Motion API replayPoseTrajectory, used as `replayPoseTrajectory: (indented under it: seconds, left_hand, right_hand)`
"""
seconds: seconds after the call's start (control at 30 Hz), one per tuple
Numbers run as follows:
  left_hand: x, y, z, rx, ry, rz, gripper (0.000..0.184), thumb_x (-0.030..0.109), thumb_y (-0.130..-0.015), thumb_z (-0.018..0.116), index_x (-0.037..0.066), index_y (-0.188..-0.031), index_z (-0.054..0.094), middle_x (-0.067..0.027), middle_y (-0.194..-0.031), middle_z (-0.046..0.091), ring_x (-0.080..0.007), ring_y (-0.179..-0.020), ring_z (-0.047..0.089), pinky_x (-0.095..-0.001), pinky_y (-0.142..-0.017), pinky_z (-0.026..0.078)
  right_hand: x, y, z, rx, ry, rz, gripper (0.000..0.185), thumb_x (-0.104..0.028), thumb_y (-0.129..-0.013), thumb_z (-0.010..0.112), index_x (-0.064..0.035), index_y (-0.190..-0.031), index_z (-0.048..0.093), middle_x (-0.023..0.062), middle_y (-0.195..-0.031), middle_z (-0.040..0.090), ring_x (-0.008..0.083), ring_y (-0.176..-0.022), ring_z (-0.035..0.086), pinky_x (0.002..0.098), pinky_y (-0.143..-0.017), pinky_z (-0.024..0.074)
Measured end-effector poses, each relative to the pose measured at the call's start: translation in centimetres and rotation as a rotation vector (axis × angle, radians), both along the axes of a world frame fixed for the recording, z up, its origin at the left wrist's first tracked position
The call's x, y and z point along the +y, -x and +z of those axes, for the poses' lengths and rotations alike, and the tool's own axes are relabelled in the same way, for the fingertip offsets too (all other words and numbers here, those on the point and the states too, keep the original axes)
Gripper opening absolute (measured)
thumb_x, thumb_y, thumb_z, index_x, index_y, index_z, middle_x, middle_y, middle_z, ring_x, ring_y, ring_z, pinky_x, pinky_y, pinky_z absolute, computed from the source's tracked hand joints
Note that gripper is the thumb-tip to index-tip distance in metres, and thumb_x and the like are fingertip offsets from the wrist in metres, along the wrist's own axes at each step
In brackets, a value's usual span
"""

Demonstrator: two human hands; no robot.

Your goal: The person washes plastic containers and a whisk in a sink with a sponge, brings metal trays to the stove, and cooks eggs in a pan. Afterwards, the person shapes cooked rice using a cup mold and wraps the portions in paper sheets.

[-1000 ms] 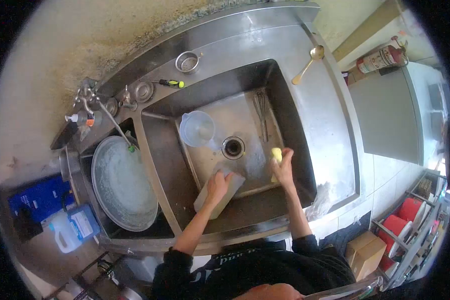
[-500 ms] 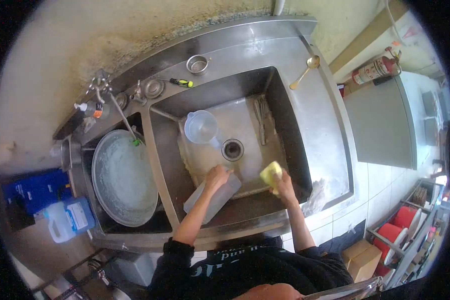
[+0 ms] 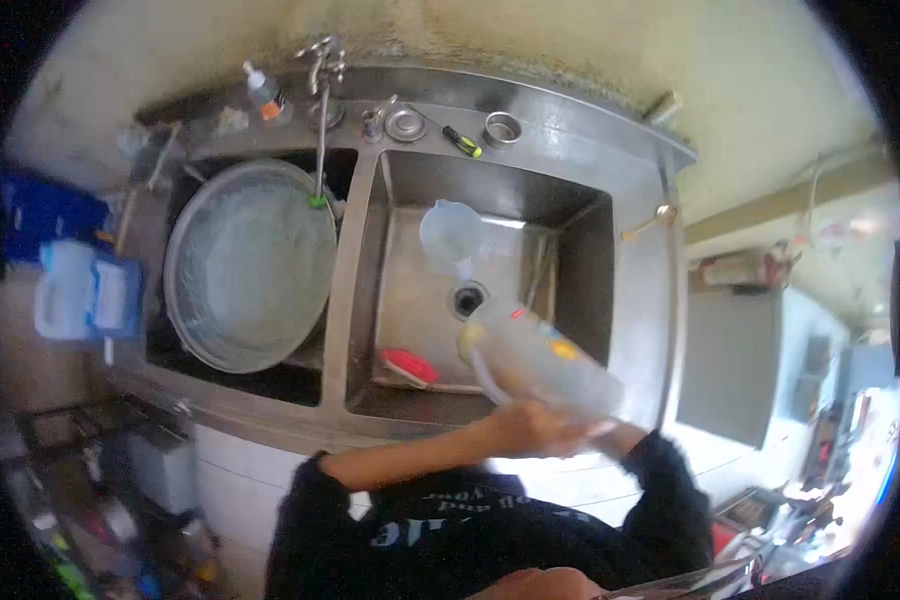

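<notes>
Translucent container [image 3: 570, 378] slants right of centre, low in frame; I see the left hand [image 3: 532, 428] curled against it, but can't tell the obscured right hand's grip.

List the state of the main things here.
Container: tilted, gripped by left hand
Jug: unheld, in the sink
Drain: uncovered
Red object: lying in the sink
Basin: seemingly filled with cloudy water
Tap: unclear whether running
Bottle: upright
Screwdriver: lying flat
Spoon: lying flat
</notes>
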State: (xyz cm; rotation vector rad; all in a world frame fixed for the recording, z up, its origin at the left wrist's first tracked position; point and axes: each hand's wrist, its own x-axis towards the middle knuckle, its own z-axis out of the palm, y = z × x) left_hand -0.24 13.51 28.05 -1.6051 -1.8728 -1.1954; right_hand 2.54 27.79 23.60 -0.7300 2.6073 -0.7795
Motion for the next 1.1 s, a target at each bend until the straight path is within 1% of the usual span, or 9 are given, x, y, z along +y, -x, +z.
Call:
replayPoseTrajectory:
  seconds: [0.33,0.47,0.53,0.57,0.63,0.77,0.87,0.97,1.1]
  left_hand:
    - [-1.5,-1.0,-4.5,-0.03,-0.034,0.024,0.044,0.035,-0.079,0.062,0.011,-0.116,0.057,0.001,-0.09,0.065,-0.0081,-0.046,0.054,-0.0209,-0.041,0.047]
    - [-1.8,1.2,-7.7,-0.097,-0.126,0.069,0.043,0.035,-0.08,0.061,0.011,-0.115,0.057,-0.0007,-0.081,0.063,-0.0094,-0.047,0.055,-0.022,-0.04,0.047]
    - [-3.5,5.1,-6.7,-0.193,-0.12,0.034,0.043,0.036,-0.08,0.06,0.011,-0.115,0.057,-0.0015,-0.078,0.062,-0.0098,-0.047,0.055,-0.0233,-0.04,0.048]
    - [-4.3,6.0,-5.7,-0.251,-0.113,-0.004,0.042,0.035,-0.081,0.059,0.011,-0.115,0.057,-0.0017,-0.078,0.061,-0.01,-0.048,0.056,-0.0244,-0.04,0.049]
    - [-3.9,4.9,-3.5,-0.179,-0.009,-0.043,0.041,0.035,-0.081,0.058,0.011,-0.114,0.057,-0.0024,-0.081,0.062,-0.0101,-0.048,0.056,-0.0257,-0.04,0.049]
    - [-1.5,0.4,0.0,-0.047,0.081,-0.192,0.034,0.031,-0.081,0.057,0.011,-0.109,0.059,-0.0069,-0.085,0.063,-0.0089,-0.047,0.054,-0.0274,-0.041,0.049]
    - [-0.1,-0.9,-3.8,0.251,0.055,-0.104,0.027,0.028,-0.079,0.059,0.012,-0.101,0.062,-0.0023,-0.092,0.063,-0.0091,-0.046,0.056,-0.0269,-0.041,0.049]
    - [-1.4,1.2,-6.9,0.068,0.04,-0.145,0.021,0.025,-0.077,0.06,0.012,-0.094,0.063,0.001,-0.101,0.063,-0.0097,-0.049,0.058,-0.0282,-0.042,0.051]
    - [-3.0,4.6,-5.8,-0.163,0.019,-0.085,0.021,0.027,-0.078,0.063,0.008,-0.088,0.064,-0.0018,-0.108,0.062,-0.0128,-0.061,0.063,-0.0286,-0.051,0.053]
  right_hand:
    - [-2.3,-0.8,-2.1,-0.031,0.135,-0.293,0.05,-0.039,-0.09,0.044,0.0029,-0.119,0.044,0.0205,-0.115,0.05,0.0321,-0.1,0.054,0.0417,-0.081,0.0468]
    - [-3.9,1.1,-0.8,-0.911,1.291,-1.074,0.054,-0.043,-0.091,0.043,0.0023,-0.12,0.043,0.0186,-0.116,0.049,0.0308,-0.101,0.054,0.0413,-0.082,0.0467]
    - [-4.6,0.1,2.8,-0.83,1.011,-1.202,0.056,-0.045,-0.091,0.042,0.002,-0.121,0.043,0.0177,-0.117,0.049,0.0301,-0.102,0.053,0.0411,-0.083,0.0467]
    - [-1.4,-1.0,1.9,-0.558,0.614,-0.44,0.057,-0.046,-0.092,0.04,0.0008,-0.123,0.042,0.0174,-0.119,0.047,0.0269,-0.103,0.052,0.0396,-0.085,0.0459]
    - [-0.6,-0.7,3.0,-0.178,0.06,-0.004,0.056,-0.046,-0.091,0.041,0.0005,-0.123,0.043,0.0173,-0.118,0.048,0.0265,-0.103,0.052,0.039,-0.084,0.0461]
    - [-0.9,-1.4,0.3,0.019,-0.111,-0.062,0.054,-0.044,-0.091,0.043,-0.0001,-0.122,0.044,0.0171,-0.116,0.048,0.0258,-0.101,0.053,0.0377,-0.082,0.0465]
    - [-1.7,-1.3,-1.3,-0.032,0.146,-0.326,0.052,-0.043,-0.09,0.044,-0.0005,-0.121,0.045,0.0169,-0.114,0.049,0.0252,-0.1,0.053,0.0368,-0.081,0.0468]
    - [-2.6,-0.1,-4.1,-0.811,1.535,-0.897,0.051,-0.042,-0.09,0.045,-0.001,-0.121,0.046,0.0167,-0.113,0.05,0.0246,-0.099,0.053,0.0359,-0.08,0.0471]
    - [-0.8,-2.3,-5.6,-0.628,1.45,-1.07,0.049,-0.04,-0.089,0.046,-0.0016,-0.12,0.047,0.0165,-0.111,0.05,0.0239,-0.098,0.053,0.0346,-0.078,0.0475]
